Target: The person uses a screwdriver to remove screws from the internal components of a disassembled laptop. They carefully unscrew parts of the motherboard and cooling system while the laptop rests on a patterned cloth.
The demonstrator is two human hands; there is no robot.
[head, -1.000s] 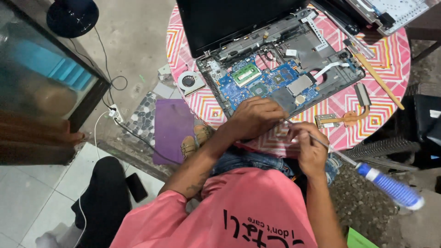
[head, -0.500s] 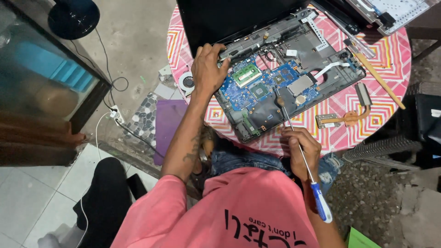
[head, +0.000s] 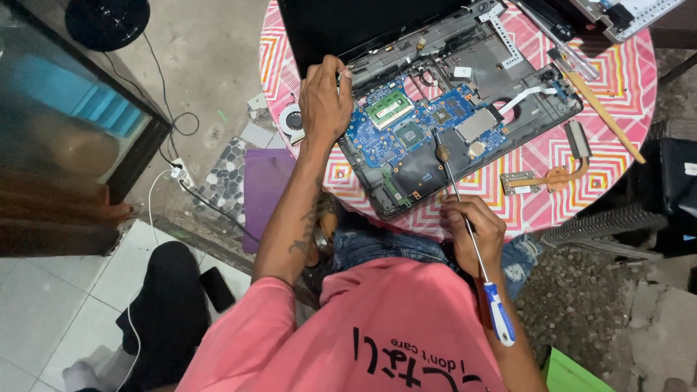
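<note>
An opened laptop base [head: 508, 94] with a blue motherboard [head: 377, 138] lies on a round table with a pink zigzag cloth [head: 617, 94]. My left hand [head: 325, 101] grips the base's left rear corner next to the hinge. At the table's near edge, my right hand [head: 475, 231] is shut on the shaft of a long screwdriver [head: 454, 181]. Its blue and white handle points back over my pink shirt. Its tip rests on the board near a round silver part.
A copper heat pipe assembly [head: 552, 176] lies right of the laptop and a small fan [head: 292, 120] lies left of it. A wooden stick [head: 602, 120] and metal tools sit at the back right. On the floor are a purple sheet [head: 265, 189], cables and a power strip [head: 178, 174].
My left hand moved from the table's front edge up to the laptop's left rear corner. The screwdriver swung from sideways to pointing onto the motherboard, with my right hand sliding along its shaft.
</note>
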